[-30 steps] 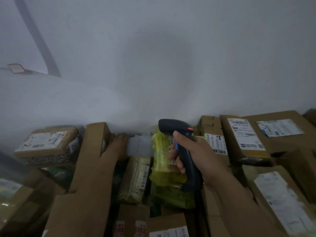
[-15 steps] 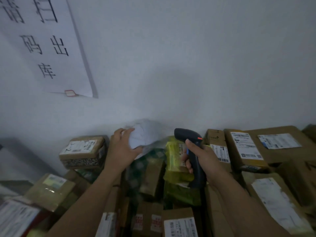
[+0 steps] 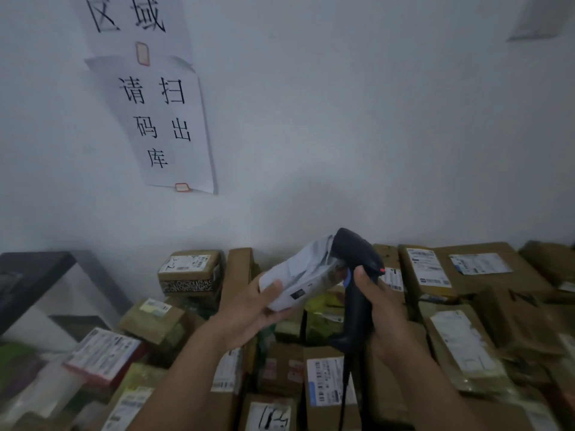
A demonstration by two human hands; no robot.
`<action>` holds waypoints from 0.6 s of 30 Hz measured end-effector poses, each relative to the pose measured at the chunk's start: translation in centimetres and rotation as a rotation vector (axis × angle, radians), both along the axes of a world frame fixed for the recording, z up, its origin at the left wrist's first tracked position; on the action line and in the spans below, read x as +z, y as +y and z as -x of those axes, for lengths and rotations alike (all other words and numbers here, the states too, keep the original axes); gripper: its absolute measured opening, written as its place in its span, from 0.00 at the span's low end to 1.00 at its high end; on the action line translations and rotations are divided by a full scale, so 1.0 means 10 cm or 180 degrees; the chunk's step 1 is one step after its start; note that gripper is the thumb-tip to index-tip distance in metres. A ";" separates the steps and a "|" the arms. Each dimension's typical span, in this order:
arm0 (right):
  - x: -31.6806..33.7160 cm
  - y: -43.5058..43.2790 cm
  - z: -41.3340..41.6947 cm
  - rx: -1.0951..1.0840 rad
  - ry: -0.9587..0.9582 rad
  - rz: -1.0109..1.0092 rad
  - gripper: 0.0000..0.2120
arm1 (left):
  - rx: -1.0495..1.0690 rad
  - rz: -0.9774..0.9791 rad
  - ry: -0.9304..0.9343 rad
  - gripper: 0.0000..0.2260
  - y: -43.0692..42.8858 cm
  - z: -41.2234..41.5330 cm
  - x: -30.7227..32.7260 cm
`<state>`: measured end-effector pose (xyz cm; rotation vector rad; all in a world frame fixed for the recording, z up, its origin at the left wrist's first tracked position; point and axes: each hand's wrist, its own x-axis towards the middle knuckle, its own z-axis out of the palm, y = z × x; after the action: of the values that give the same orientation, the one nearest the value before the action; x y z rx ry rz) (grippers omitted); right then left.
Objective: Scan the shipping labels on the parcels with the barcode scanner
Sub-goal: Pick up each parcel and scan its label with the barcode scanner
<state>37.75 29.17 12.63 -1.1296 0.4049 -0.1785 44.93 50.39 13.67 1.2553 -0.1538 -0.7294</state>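
L hand (image 3: 259,311): white parcel (image 3: 300,279), maybe bagged; R hand (image 3: 384,315): scanner (image 3: 357,262).

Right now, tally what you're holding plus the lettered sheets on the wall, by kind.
1 dark handheld barcode scanner, gripped by the right hand
1 white soft plastic parcel, held by the left hand
2 white paper wall sheets with black characters
Total: 4
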 end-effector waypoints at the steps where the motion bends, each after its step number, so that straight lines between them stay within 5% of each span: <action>1: 0.04 0.03 0.06 -0.0045 -0.0008 0.0049 0.30 | -0.0206 -0.0086 -0.0106 0.35 0.03 0.09 0.06; 3: 0.14 0.06 0.17 -0.0115 0.0004 0.0079 0.33 | -0.0347 -0.0723 -0.0672 0.41 0.05 0.22 0.14; 5: 0.26 0.08 0.30 -0.0130 0.0064 0.0155 0.40 | 0.0067 -0.1198 -0.1093 0.34 0.04 0.29 0.17; 8: 0.36 0.10 0.49 -0.0100 0.0047 0.0453 0.40 | 0.0415 -0.0958 -0.0977 0.25 0.08 0.36 0.19; 12: 0.44 0.07 0.77 -0.0031 -0.0019 0.1018 0.24 | 0.0739 -0.1046 -0.1059 0.24 0.18 0.46 0.22; 14: 0.44 0.05 0.89 0.0078 0.0028 0.1097 0.27 | 0.1096 -0.1039 -0.0999 0.23 0.22 0.51 0.18; 18: 0.44 0.06 1.06 0.0305 0.0085 0.0487 0.29 | 0.1661 -0.0579 -0.0742 0.20 0.22 0.63 0.00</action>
<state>27.15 29.77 17.06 -1.3004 0.3645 -0.1117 38.58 52.59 13.68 1.4727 0.0538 -0.1475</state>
